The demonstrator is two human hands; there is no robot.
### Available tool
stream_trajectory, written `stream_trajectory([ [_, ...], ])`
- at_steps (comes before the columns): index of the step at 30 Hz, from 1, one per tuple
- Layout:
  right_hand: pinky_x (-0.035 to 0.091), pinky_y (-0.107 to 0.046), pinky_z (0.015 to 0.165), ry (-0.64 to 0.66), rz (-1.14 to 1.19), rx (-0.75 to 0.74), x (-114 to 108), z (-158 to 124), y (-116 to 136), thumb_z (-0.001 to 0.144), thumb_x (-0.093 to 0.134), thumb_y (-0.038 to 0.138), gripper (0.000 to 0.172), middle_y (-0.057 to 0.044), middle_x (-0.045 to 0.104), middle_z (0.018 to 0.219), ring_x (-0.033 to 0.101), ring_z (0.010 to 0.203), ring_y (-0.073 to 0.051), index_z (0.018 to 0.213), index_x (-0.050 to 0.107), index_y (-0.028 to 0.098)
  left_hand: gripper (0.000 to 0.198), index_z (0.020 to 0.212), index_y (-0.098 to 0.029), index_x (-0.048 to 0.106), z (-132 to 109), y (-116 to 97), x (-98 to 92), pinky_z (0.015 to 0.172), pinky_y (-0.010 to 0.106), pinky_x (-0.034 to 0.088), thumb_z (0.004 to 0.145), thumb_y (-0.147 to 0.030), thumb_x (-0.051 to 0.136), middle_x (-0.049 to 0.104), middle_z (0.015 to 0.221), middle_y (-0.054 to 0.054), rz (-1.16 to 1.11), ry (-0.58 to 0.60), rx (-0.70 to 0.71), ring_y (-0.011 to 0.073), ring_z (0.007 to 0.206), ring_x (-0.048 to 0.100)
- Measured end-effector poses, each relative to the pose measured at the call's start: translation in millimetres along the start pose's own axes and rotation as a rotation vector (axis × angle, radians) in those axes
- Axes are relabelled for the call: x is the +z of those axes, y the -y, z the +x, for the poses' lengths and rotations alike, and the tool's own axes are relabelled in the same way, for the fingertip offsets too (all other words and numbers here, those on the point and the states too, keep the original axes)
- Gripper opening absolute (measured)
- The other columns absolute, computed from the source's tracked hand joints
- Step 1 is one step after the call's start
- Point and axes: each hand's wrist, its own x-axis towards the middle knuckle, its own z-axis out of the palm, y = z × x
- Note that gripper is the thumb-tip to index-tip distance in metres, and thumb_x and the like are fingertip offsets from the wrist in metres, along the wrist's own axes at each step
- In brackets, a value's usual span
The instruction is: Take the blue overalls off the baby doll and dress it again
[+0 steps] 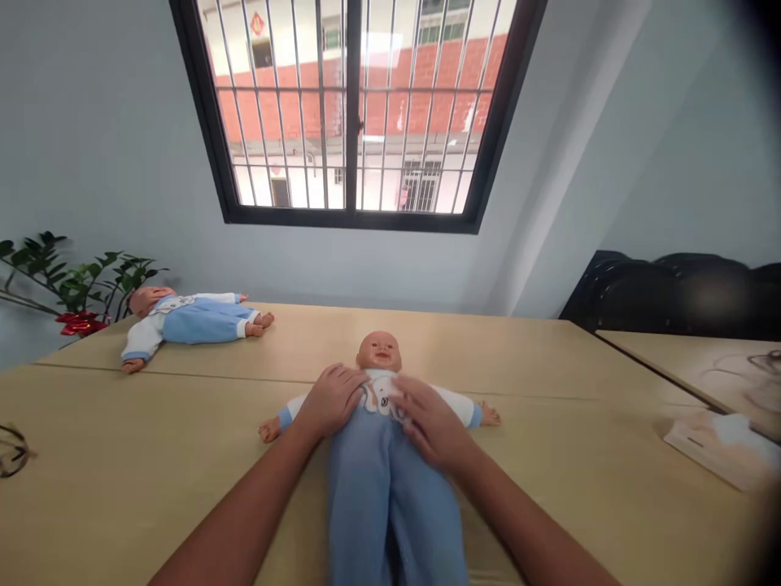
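Note:
A baby doll (379,352) in a white top and blue trousers lies on its back in front of me on the wooden table (537,382), head away from me. My left hand (333,399) rests on its chest near its shoulder, fingers curled on the fabric. My right hand (427,423) lies flat on the other side of the chest, fingers spread. The doll's arms stick out to both sides. Its blue legs (390,505) run toward me between my forearms.
A second doll (189,319) in the same clothes lies at the table's far left. Behind it stands a green plant (73,281) with a red bow. A white pack (713,443) lies at the right, black chairs (671,293) beyond. A dark object (12,452) sits at the left edge.

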Motion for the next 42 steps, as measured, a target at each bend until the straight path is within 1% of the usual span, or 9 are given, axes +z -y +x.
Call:
stream_trajectory([
  [4,0.033,-0.052,0.125,0.177,0.062,-0.251,6.5,-0.1,61.1,0.097,0.056,0.057,0.062,-0.009,0.047,0.161,0.039,0.152,-0.029,0.151,0.051,0.027,0.030,0.124,-0.023,0.064,-1.9,0.2,6.1,0.112,0.053,0.044,0.104,-0.030,0.043,0.073,0.123,0.010,0.102,-0.145,-0.048,0.0269,0.115,0.064],
  [7,0.030,-0.040,0.127,0.259,0.010,-0.361,23.0,-2.7,91.4,0.106,0.050,0.035,0.035,0.004,0.056,0.154,0.047,0.147,-0.017,0.139,0.061,0.036,0.032,0.110,-0.023,0.068,-4.2,-3.7,16.3,0.094,0.046,0.055,0.106,-0.030,0.037,0.075,0.105,0.010,0.058,-0.153,-0.046,0.0259,0.099,0.070],
  [12,0.013,-0.053,0.130,0.319,0.101,-0.050,11.0,-1.4,119.3,0.095,0.063,0.037,0.044,-0.004,0.066,0.143,0.052,0.143,-0.026,0.139,0.064,0.033,0.034,0.112,-0.026,0.070,-12.3,-16.5,17.5,0.087,0.040,0.060,0.105,-0.035,0.037,0.076,0.101,0.009,-0.131,-0.129,-0.024,0.0249,0.094,0.074],
  [15,0.006,-0.054,0.130,0.320,0.166,0.118,-2.2,0.9,132.3,0.093,0.063,0.038,0.046,-0.003,0.069,0.140,0.050,0.143,-0.026,0.139,0.064,0.034,0.035,0.128,-0.027,0.065,-15.0,-21.8,11.5,0.098,0.044,0.058,0.102,-0.038,0.044,0.074,0.120,0.010,-0.246,-0.093,0.048,0.0275,0.110,0.071],
  [19,0.001,-0.054,0.130,0.227,0.128,0.270,7.7,-1.9,129.1,0.091,0.066,0.041,0.037,-0.002,0.069,0.138,0.049,0.143,-0.026,0.127,0.070,0.034,0.041,0.137,-0.027,0.059,-17.6,-14.0,11.0,0.110,0.046,0.053,0.100,-0.038,0.045,0.062,0.144,0.011,-0.370,-0.091,0.110,0.0282,0.128,0.063],
  [24,0.003,-0.060,0.128,0.136,0.057,0.389,29.2,-5.3,92.6,0.092,0.066,0.043,0.039,-0.003,0.066,0.143,0.043,0.148,-0.029,0.129,0.069,0.032,0.032,0.123,-0.026,0.061,-23.2,4.9,16.3,0.094,0.043,0.059,0.101,-0.040,0.042,0.066,0.128,0.012,-0.415,-0.197,-0.037,0.0258,0.104,0.069],
  [30,0.009,-0.061,0.126,0.043,-0.086,0.496,29.5,-0.6,18.2,0.093,0.066,0.041,0.034,-0.008,0.069,0.139,0.049,0.143,-0.029,0.123,0.074,0.027,0.031,0.112,-0.025,0.063,-25.3,17.6,24.6,0.083,0.038,0.058,0.102,-0.044,0.040,0.069,0.111,0.007,-0.440,-0.234,-0.227,0.0245,0.094,0.067],
  [35,0.015,-0.059,0.125,0.001,-0.281,0.609,16.1,3.6,-57.0,0.097,0.060,0.037,0.029,-0.007,0.069,0.138,0.051,0.140,-0.027,0.118,0.075,0.025,0.040,0.108,-0.021,0.065,-25.4,27.3,31.0,0.075,0.034,0.055,0.101,-0.052,0.040,0.068,0.093,0.003,-0.482,-0.157,-0.359,0.0207,0.077,0.064],
  [42,0.012,-0.054,0.124,-0.089,-0.388,0.817,-6.6,5.8,-166.2,0.099,0.049,0.031,0.032,-0.010,0.070,0.135,0.051,0.135,-0.028,0.115,0.075,0.022,0.045,0.106,-0.021,0.068,-28.1,36.2,34.7,0.076,0.030,0.053,0.101,-0.058,0.043,0.072,0.100,0.006,-0.465,0.045,-0.411,0.0218,0.089,0.067],
])
